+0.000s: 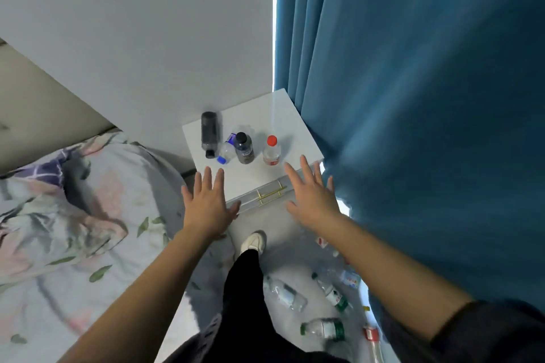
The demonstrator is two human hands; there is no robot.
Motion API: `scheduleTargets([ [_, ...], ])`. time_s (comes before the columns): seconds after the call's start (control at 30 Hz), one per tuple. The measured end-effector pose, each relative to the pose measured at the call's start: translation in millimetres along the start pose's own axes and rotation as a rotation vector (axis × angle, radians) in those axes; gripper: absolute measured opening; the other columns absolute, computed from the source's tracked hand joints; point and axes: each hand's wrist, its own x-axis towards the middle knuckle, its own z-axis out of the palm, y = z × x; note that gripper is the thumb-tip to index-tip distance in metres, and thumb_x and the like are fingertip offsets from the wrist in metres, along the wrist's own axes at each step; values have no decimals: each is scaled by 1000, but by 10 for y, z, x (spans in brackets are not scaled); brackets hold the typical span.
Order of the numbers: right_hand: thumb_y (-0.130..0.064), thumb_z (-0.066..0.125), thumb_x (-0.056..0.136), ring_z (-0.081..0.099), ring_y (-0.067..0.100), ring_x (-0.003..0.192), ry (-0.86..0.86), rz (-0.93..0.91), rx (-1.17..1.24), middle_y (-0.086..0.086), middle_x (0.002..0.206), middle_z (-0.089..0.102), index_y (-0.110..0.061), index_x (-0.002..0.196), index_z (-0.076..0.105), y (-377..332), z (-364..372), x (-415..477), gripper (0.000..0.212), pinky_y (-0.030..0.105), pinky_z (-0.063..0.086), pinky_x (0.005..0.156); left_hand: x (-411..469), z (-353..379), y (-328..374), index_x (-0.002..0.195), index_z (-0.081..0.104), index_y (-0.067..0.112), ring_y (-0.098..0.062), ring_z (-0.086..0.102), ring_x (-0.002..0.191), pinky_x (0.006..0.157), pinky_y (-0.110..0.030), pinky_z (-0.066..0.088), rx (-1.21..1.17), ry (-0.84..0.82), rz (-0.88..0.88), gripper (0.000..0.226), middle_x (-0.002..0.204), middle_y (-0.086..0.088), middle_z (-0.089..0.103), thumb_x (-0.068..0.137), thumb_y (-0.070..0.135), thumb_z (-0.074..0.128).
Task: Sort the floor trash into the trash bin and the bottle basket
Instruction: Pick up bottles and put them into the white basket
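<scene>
- A bedroom corner: a plain white wall (132,23) meets a heavy blue fabric curtain (413,97) on the right, and a bed with a pale floral duvet (73,215) fills the left.
- A white bedside counter (280,115) with thin gold bar handles (269,196) on its front stands in the corner.
- Four bottles are on the counter: a dark grey cylindrical bottle (210,132) lying on its side, a small clear plastic bottle with a blue cap (225,152) lying just beside it, a dark bottle with a black cap (244,148) standing upright, and a clear bottle with a red cap (271,150) standing upright to its right.
- The left hand (206,200) is held out flat, fingers straight and spread, holding nothing, at the counter's front left corner.
- The right hand (312,197) is likewise flat and empty, fingers spread, over the counter's front right edge.
- The floor trash lies on the grey floor (295,271) below the right arm: a clear crumpled plastic bottle (284,292), a clear bottle with a green and white label (331,292), a clear bottle with a green cap and green label (324,330), and a bottle with a blue and red label (349,277) near the curtain.
- A black trouser leg (244,289) and a white shoe (253,242) stand between the bed and the bottles.
</scene>
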Motion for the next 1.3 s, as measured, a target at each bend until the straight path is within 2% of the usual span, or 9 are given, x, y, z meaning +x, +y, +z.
scheduleTargets([
  [0.17, -34, 48, 95, -10, 33, 146, -136, 130, 7, 4, 160, -16, -31, 151, -3, -254, -178, 1086, 75, 60, 15, 113, 1258, -254, -116, 151, 2, 21, -31, 1, 146, 115, -52, 13, 124, -133, 185, 86, 160, -9, 0, 87, 51, 52],
  [0.23, -29, 48, 96, -7, 34, 147, -160, 177, 2, 5, 160, -13, -29, 151, 1, -286, -212, 1400, 72, 60, 20, 113, 1614, -237, -106, 149, 7, 19, -32, 12, 144, 111, -49, 23, 129, -152, 219, 85, 158, -11, 5, 85, 47, 56],
  [0.33, -21, 49, 95, 4, 35, 145, -170, 231, 17, 5, 160, -8, -30, 149, 9, -258, -201, 1796, 68, 53, 33, 108, 2038, -156, -61, 146, 16, 21, -34, 42, 126, 91, -42, 43, 83, -196, 278, 81, 155, -11, 14, 82, 39, 62],
  [0.47, -13, 50, 94, 39, 32, 124, -169, 249, 101, 8, 155, 10, -31, 147, 21, -192, -40, 2207, 63, 39, 45, 90, 2466, -5, -58, 144, 23, 27, -35, 57, 107, 76, -38, 50, 37, -257, 331, 73, 151, -6, 21, 84, 29, 64],
  [0.67, -6, 45, 93, 52, 30, 101, -120, 209, 178, 10, 124, 41, -21, 129, 45, -210, 291, 2484, 39, 38, 49, 77, 2737, 215, -38, 126, 48, 22, -29, 57, 98, 70, -39, 52, 88, -229, 405, 42, 126, -4, 41, 87, 24, 61],
  [0.93, -2, 49, 92, 59, 33, 86, 0, 227, 275, 11, 114, 44, -10, 111, 51, -91, 439, 2388, 21, 40, 51, 74, 2775, 315, 141, 103, 61, 12, -31, 58, 77, 66, -36, 50, -125, -194, 467, 15, 110, -5, 47, 88, 17, 62],
  [1.07, -9, 57, 91, 59, 30, 96, 82, 305, 478, 7, 119, 45, -12, 115, 53, 5, 338, 1957, 24, 37, 50, 84, 2571, 190, 225, 102, 63, 12, -29, 59, 80, 71, -33, 48, -208, -220, 494, 18, 109, -6, 47, 84, 9, 65],
  [1.13, -12, 62, 88, 57, 25, 100, 178, 396, 622, 5, 119, 47, -13, 114, 56, 65, 224, 1655, 27, 33, 47, 88, 2411, 69, 302, 99, 65, 15, -24, 56, 80, 71, -27, 43, -272, -221, 502, 19, 106, -3, 48, 82, 7, 66],
  [1.3, -10, 74, 77, 56, 19, 96, 492, 607, 826, 4, 107, 58, -9, 103, 65, 284, -112, 669, 27, 20, 40, 81, 1878, -315, 591, 109, 64, 12, -17, 54, 85, 77, -20, 37, -375, -200, 597, 33, 105, 3, 46, 78, 9, 73],
])
